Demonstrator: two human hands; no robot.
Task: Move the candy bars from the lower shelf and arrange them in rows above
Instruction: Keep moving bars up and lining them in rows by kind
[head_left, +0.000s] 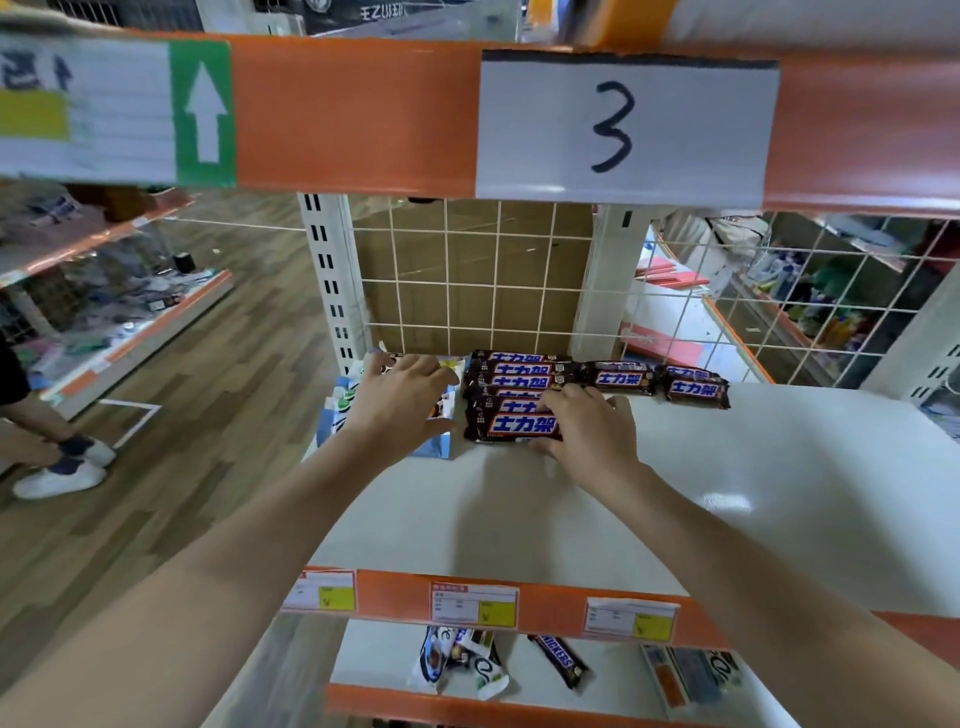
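Observation:
Several dark brown candy bars (519, 387) lie in a column at the back of the white upper shelf (727, 493), with more bars (693, 387) in a row to their right. My right hand (587, 423) grips the right end of the front bar (514, 426) of the column. My left hand (410, 400) lies flat with spread fingers on a row of white and blue candy packs (436, 447) at the shelf's left end. On the lower shelf lie one brown bar (561, 660) and a few white packs (457, 665).
An orange rail with a paper sign marked 3 (623, 127) hangs low above the upper shelf. A wire grid (467, 280) closes its back. Price tags (472, 603) line the shelf's orange front edge. A person's feet in white shoes (62, 473) stand in the aisle at left.

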